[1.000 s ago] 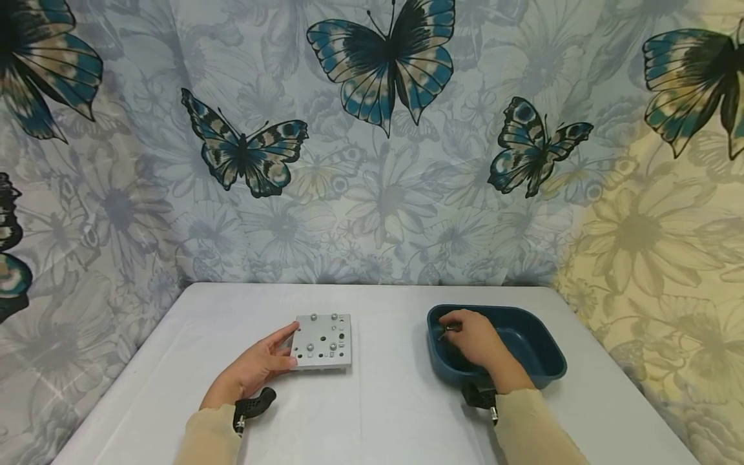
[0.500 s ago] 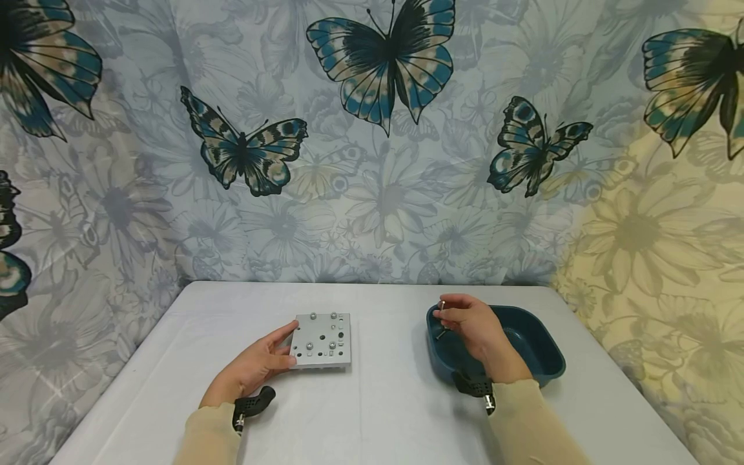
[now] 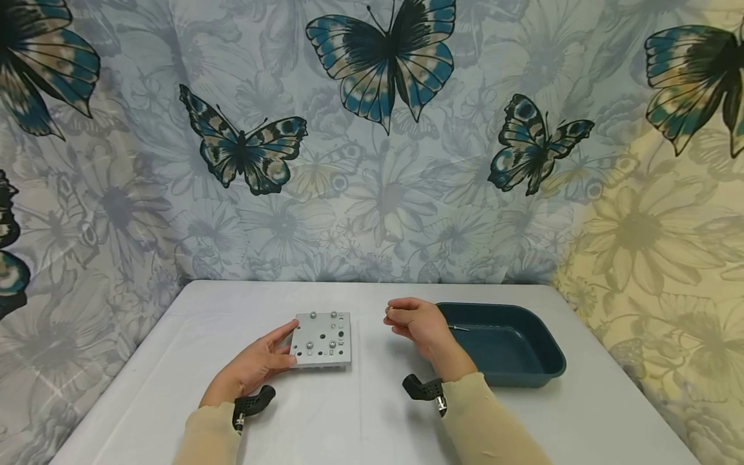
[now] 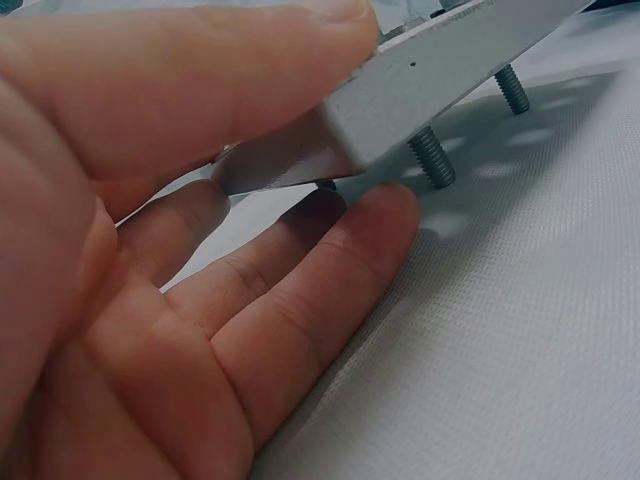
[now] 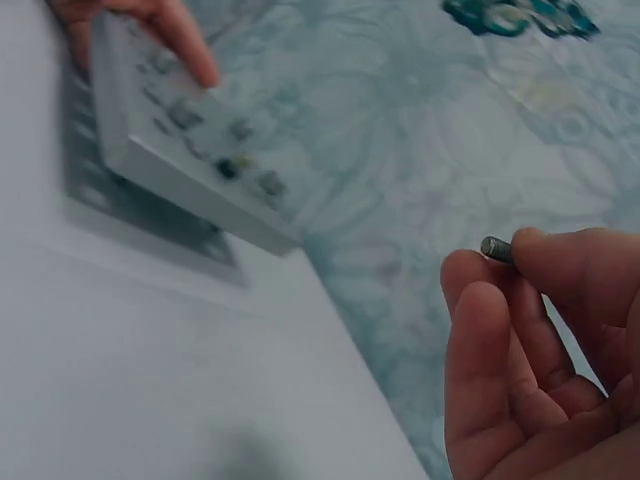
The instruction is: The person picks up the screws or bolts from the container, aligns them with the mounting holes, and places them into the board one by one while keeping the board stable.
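Sizing things up from my station, I have one white cloth-covered table (image 3: pixel 372 413), and on it one dark blue plastic basin (image 3: pixel 517 378), probably stiff and light.

Two hands work off the basin's left end. The left hand (image 3: pixel 259 363), well apart from the basin, is partly closed, thumb and forefinger gripping one edge of a silver-grey rectangular metal plate (image 3: pixel 317 336). The right hand (image 3: pixel 423 328), just beside the basin, pinches a grey threaded metal bolt (image 5: pixel 497 249).

That single plate, left of the basin, should be rigid, smooth and fairly heavy for its size; I'd hold it by its bare side edges. Four round metal heads (image 3: pixel 310 345) stand on its upper face; beneath, I count two clear threaded shanks (image 4: pixel 432 158).

One slim silvery shaft (image 3: pixel 459 328) shows inside the basin's left end, partly hidden. The pinched bolt, also one, looks hard, light and apt to roll; I'd grip its head end, which fingers hide.
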Demonstrator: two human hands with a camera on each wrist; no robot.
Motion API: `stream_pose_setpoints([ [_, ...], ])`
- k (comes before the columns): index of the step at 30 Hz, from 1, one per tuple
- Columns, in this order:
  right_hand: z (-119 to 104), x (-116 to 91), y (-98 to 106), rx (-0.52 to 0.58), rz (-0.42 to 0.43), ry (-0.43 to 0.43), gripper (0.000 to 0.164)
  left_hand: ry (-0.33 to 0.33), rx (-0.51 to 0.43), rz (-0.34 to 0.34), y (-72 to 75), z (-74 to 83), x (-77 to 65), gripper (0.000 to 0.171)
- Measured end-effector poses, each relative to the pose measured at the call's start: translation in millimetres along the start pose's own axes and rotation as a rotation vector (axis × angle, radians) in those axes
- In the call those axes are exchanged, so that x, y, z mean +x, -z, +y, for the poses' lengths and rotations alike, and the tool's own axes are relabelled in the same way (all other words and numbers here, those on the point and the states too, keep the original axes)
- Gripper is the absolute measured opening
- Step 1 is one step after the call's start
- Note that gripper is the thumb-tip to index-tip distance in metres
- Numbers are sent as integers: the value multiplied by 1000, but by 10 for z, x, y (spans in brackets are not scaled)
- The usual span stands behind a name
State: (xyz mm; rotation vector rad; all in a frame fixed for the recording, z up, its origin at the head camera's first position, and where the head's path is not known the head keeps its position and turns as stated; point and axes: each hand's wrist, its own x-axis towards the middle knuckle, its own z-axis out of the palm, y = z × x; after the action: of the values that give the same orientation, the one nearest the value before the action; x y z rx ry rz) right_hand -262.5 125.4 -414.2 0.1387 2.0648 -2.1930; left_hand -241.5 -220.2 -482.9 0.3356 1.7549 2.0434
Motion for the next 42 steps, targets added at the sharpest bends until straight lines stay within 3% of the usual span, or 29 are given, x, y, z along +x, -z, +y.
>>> stream_pose_setpoints([
  [9, 192, -53, -502, -110, -150, 62, 20, 0, -9, -4, 1, 3, 18, 92],
  [15, 230, -133, -671, -185, -170, 92, 18, 7, 8, 6, -1, 13, 26, 93],
  [25, 320, -141, -743, -270, -171, 139, 9, 7, 10, 3, 10, -2, 20, 93],
  [42, 365, -156, -758, -389, -172, 162, 8, 4, 2, -6, 9, -5, 8, 93],
])
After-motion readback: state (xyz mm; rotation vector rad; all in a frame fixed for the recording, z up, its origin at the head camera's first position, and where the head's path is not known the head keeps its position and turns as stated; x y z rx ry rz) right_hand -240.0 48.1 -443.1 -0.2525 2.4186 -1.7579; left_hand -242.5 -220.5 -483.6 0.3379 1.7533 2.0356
